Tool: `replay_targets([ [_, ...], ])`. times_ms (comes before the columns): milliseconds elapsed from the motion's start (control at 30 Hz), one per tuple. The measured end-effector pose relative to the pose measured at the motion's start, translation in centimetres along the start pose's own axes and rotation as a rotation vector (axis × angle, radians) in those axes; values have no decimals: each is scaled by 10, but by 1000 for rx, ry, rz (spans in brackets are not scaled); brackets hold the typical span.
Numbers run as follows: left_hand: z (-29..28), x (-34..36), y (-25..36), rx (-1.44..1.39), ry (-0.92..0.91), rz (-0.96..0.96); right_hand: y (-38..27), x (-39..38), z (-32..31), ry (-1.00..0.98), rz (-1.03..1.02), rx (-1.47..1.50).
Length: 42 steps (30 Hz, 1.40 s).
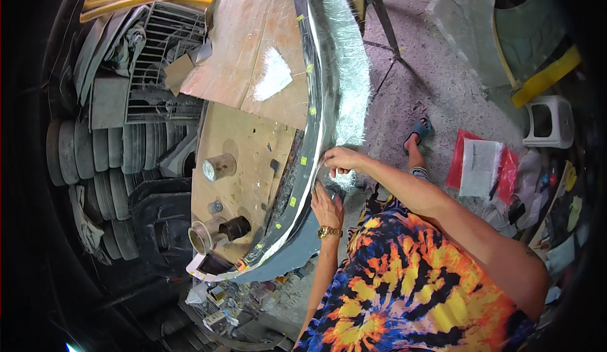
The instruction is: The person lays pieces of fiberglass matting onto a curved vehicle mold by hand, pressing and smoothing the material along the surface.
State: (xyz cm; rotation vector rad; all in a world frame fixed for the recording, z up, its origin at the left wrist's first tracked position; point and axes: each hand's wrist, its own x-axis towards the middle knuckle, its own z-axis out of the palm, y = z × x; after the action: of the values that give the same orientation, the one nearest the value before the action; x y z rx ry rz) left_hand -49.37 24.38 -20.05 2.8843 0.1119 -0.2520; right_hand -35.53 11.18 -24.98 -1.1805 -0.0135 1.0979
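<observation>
A long curved panel [308,113], dark with a white rim and small yellow squares along it, runs from top to bottom in front of me. A strip of white fibreglass mat [351,93] with frayed edges hangs along its near side. My right hand [342,158] is closed at the panel's rim, its fingers pinching the edge of the mat; its fingertips are partly hidden. Just below it, my left hand [327,206], with a gold watch [329,231] at the wrist, lies against the panel's side. Its fingers are stretched out and hold nothing.
On a brown board [253,134] stand a clear cup [218,167], a round container [201,237] and a dark cylinder [235,227]. A torn mat piece [273,75] lies farther off. Right on the floor are a white stool [549,121] and a red plastic bag [459,162].
</observation>
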Motion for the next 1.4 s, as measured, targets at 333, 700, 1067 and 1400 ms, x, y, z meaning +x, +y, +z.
replay_targets([
  [333,-8,33,1,-246,62,145,-8,-6,-18,66,-45,-71],
  [700,-1,29,5,-290,-28,176,-44,-110,-90,557,-235,-469],
  [1067,25,29,-4,-23,-124,134,-49,-46,-43,609,-480,-1495],
  [1400,24,1,-14,-104,3,206,-57,-70,-75,694,-637,-1085],
])
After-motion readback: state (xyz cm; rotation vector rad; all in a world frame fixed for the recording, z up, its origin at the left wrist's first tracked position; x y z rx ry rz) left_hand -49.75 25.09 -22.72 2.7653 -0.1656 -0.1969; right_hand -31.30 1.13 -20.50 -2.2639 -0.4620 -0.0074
